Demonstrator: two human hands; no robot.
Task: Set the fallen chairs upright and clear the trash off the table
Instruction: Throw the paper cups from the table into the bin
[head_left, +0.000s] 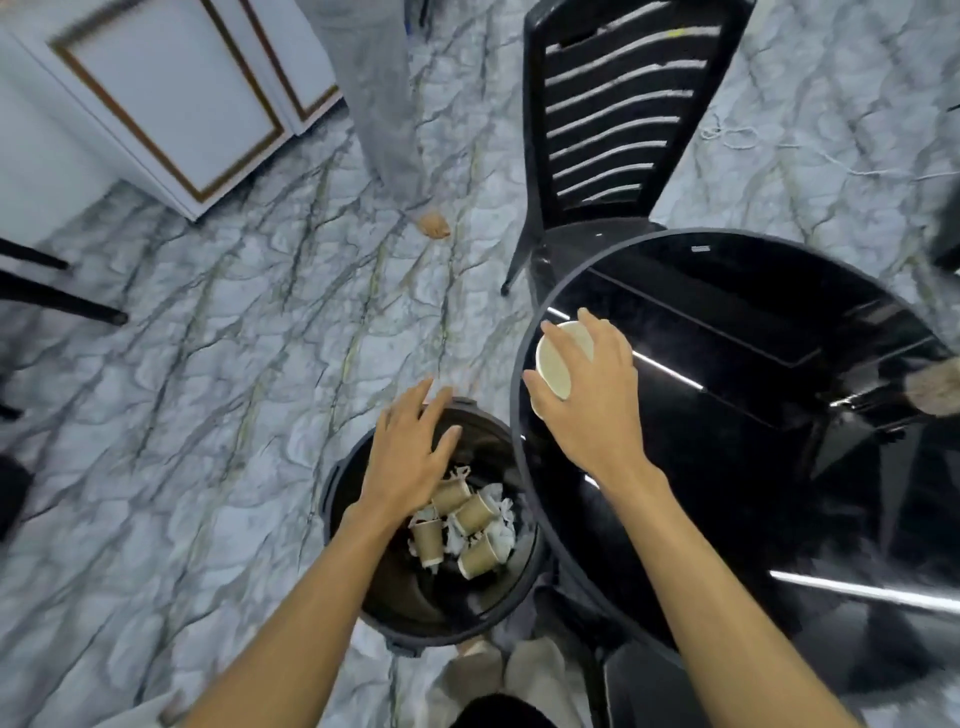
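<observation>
Upper left of the frame, a white cabinet (171, 104) with gold trim stands on a grey-veined marble floor (208, 364). Black chair legs (62, 304) jut in from the left edge. At top centre is a grey trouser leg (374, 93), with a small brown scrap (434, 224) on the floor below it. At lower centre the left hand (410, 457) hovers, fingers spread and holding nothing, over a dark round bin (343, 499) that contains brown paper cups (472, 514) and white paper. Just right of it, the right hand (587, 395) curls round a white paper cup (558, 358) above the near-left edge of the glossy black round table (779, 364). A black slatted chair (613, 119) stands upright behind the table. A white cord (737, 137) lies upper right.
</observation>
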